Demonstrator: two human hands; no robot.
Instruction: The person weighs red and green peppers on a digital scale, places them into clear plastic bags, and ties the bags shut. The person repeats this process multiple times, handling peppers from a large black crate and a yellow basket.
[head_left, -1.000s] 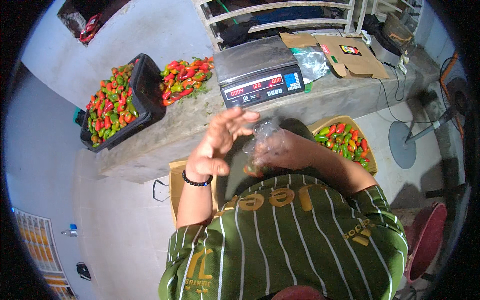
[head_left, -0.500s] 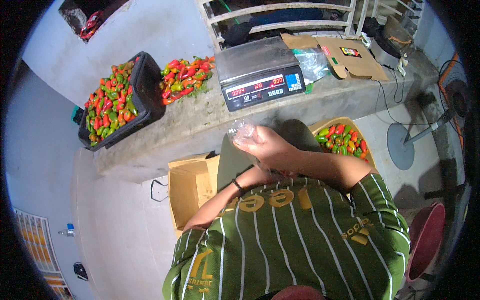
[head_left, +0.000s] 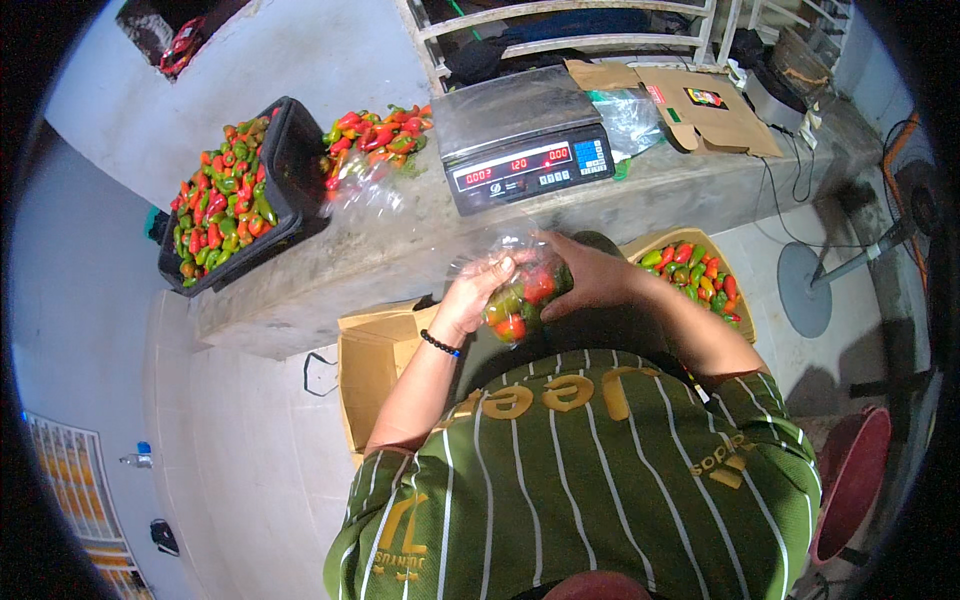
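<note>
A clear plastic bag of red and green peppers [head_left: 522, 298] is held in front of my body. My left hand [head_left: 482, 290] pinches the bag's plastic between thumb and fingers, a dark beaded bracelet at its wrist. From the other side my right hand [head_left: 592, 272] curves round the bag, thumb toward me; its far fingers are partly hidden. Beyond the hands, a digital scale [head_left: 515, 115] stands on the concrete ledge with nothing on its plate. A blurred sheet of clear plastic [head_left: 368, 192] shows in front of the loose pepper pile [head_left: 385, 135].
A black crate [head_left: 290, 160] heaped with peppers leans at the left end of the ledge. Below are an open cardboard box [head_left: 375, 370] and, at right, a box of peppers [head_left: 695, 280]. Flattened cardboard [head_left: 715, 125] lies beside the scale; a fan [head_left: 805, 290] stands far right.
My hands have come apart, and the bag with peppers now shows between them. My left hand has risen from near my shirt. Clear plastic has appeared before the loose pile.
</note>
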